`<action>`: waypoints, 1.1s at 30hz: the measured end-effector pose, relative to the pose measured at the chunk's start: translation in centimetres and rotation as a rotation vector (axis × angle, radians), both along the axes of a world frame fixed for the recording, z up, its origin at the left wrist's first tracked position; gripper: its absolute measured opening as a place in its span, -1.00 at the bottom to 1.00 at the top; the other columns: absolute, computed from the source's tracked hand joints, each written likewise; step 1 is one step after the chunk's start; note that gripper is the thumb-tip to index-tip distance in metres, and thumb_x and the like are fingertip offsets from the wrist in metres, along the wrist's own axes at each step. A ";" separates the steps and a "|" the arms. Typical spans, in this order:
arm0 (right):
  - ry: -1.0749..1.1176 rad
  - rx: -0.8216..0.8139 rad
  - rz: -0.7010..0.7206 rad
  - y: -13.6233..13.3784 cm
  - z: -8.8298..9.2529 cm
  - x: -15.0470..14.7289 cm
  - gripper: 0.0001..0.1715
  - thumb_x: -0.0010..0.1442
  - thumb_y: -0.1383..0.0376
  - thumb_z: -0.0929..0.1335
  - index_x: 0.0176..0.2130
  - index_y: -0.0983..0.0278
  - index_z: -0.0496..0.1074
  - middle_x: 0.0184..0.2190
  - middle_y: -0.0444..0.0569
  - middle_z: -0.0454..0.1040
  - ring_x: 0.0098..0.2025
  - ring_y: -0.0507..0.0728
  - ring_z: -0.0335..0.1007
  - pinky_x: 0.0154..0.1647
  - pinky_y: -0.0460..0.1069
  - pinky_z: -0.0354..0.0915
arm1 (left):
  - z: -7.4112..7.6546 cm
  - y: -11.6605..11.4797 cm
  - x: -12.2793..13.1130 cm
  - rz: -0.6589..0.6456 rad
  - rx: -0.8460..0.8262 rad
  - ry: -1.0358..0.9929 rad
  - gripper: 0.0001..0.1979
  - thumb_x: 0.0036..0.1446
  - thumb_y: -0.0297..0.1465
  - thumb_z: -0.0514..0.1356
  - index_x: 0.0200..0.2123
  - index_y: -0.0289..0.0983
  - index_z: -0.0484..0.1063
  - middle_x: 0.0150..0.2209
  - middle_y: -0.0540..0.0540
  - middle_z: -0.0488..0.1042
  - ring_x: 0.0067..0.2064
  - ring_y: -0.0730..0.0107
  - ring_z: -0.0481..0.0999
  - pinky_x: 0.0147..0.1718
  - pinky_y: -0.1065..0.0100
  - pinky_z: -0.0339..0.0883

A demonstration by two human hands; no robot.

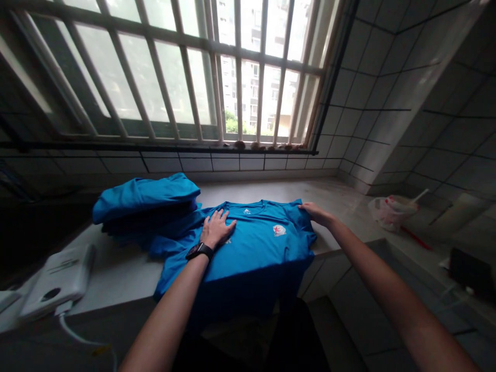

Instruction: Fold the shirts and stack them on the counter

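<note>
A blue T-shirt [251, 243] lies front side up on the counter, its lower part hanging over the front edge. A white and red badge shows on its chest. My left hand [217, 228], with a black watch at the wrist, rests flat on the shirt's shoulder and chest area, fingers spread. At the other shoulder my right hand [313, 211] pinches the fabric near the sleeve, its fingers closed on it. Left of the shirt, a stack of folded blue clothes [149, 199] sits close to my left hand; one sleeve of the shirt reaches toward it.
A white power bank [64, 274] with a cable stands at the counter's left front. On the right are a plastic bag with a bowl [395, 209], a red stick-like object [416, 237] and a dark device [470, 274]. A barred window [238, 77] rises behind the counter.
</note>
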State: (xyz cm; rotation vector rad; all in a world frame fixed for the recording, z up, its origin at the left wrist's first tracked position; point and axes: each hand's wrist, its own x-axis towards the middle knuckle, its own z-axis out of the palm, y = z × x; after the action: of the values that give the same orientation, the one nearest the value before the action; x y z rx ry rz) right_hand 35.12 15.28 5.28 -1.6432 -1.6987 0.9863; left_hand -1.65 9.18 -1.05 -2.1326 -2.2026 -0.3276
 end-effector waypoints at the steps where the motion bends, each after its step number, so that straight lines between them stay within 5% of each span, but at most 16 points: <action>1: 0.046 -0.010 0.009 -0.3 0.3 0.2 -0.78 0.02 0.15 0.37 -0.36 0.23 0.35 -0.52 -0.16 0.37 -0.46 0.04 0.30 -0.43 -0.10 0.23 | 0.0 0.0 0.0 -0.002 -0.002 -0.005 -0.37 0.35 -0.12 -0.04 0.38 -0.27 0.23 0.44 -0.21 0.15 0.47 0.10 0.05 0.39 0.06 -0.06; 5: 0.326 -0.073 0.168 -0.9 1.5 2.1 -0.63 -0.12 0.22 0.45 -0.25 0.22 0.41 -0.37 -0.09 0.49 -0.32 0.08 0.40 -0.29 -0.06 0.32 | -0.2 0.0 -0.3 -0.016 0.004 -0.038 -0.40 0.34 -0.15 -0.01 0.37 -0.22 0.25 0.43 -0.18 0.17 0.47 0.11 0.06 0.39 0.07 -0.05; 8: 0.271 -0.226 0.307 -0.8 1.9 3.5 -0.64 -0.19 0.24 0.52 -0.33 0.26 0.45 -0.40 -0.10 0.48 -0.32 0.08 0.39 -0.25 -0.04 0.32 | -0.1 -0.1 -0.3 -0.026 0.014 -0.040 -0.42 0.33 -0.17 0.01 0.35 -0.20 0.27 0.43 -0.17 0.18 0.46 0.11 0.07 0.38 0.06 -0.04; 10: 0.138 -0.279 0.295 -0.5 1.9 3.8 -0.62 -0.23 0.19 0.57 -0.43 0.29 0.44 -0.48 -0.14 0.43 -0.39 0.04 0.33 -0.33 -0.06 0.27 | 0.1 -0.3 -0.2 -0.017 0.009 -0.042 -0.42 0.32 -0.17 0.01 0.35 -0.20 0.27 0.43 -0.17 0.18 0.46 0.11 0.07 0.38 0.06 -0.03; 17: 0.051 -0.086 0.153 -0.3 1.8 2.8 -0.43 -0.16 -0.11 0.51 -0.58 0.23 0.26 -0.65 -0.24 0.20 -0.54 -0.02 0.06 -0.54 -0.08 0.00 | 0.5 -0.5 0.0 -0.040 0.048 -0.119 -0.44 0.30 -0.16 0.03 0.33 -0.14 0.30 0.38 -0.14 0.27 0.44 0.05 0.13 0.36 -0.01 0.03; 21: -0.302 -0.016 0.103 0.0 2.3 3.0 -0.42 -0.04 -0.11 0.48 -0.58 0.22 0.22 -0.64 -0.23 0.17 -0.53 -0.01 0.07 -0.53 -0.08 0.01 | 0.4 -0.1 0.1 0.000 0.044 -0.126 -0.43 0.29 -0.15 0.05 0.33 -0.14 0.31 0.39 -0.14 0.26 0.44 0.05 0.12 0.37 -0.02 -0.01; 26: -0.647 0.199 -0.095 0.5 2.7 3.8 -0.78 0.12 0.25 0.46 -0.25 0.29 0.43 -0.33 0.02 0.45 -0.24 0.18 0.39 -0.22 0.00 0.24 | 0.5 0.0 0.6 0.013 0.025 -0.114 -0.40 0.30 -0.13 0.03 0.33 -0.22 0.29 0.42 -0.20 0.19 0.45 0.05 0.10 0.39 0.00 -0.05; 30: -0.945 0.375 -0.226 -0.4 2.9 2.9 -0.58 0.25 0.45 0.30 0.10 0.38 0.39 0.12 0.42 0.36 0.16 0.40 0.31 0.11 0.19 0.20 | 0.5 -0.1 0.4 0.005 0.026 -0.101 -0.40 0.31 -0.14 0.01 0.33 -0.25 0.29 0.42 -0.22 0.19 0.45 0.04 0.10 0.38 -0.01 -0.04; 33: -1.028 0.422 -0.142 -1.4 2.5 0.3 -0.58 0.31 0.44 0.24 0.13 0.41 0.40 0.20 0.46 0.29 0.25 0.45 0.19 0.19 0.26 0.17 | 0.3 -0.1 0.0 -0.020 0.025 -0.082 -0.39 0.32 -0.15 0.00 0.34 -0.27 0.27 0.43 -0.22 0.17 0.45 0.07 0.08 0.38 0.02 -0.05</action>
State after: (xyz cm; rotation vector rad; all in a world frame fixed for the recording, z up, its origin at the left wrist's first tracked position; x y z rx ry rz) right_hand 35.38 13.88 7.82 -2.0520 -2.1237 -0.3995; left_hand -1.70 9.10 -0.78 -2.1676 -2.2082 -0.4500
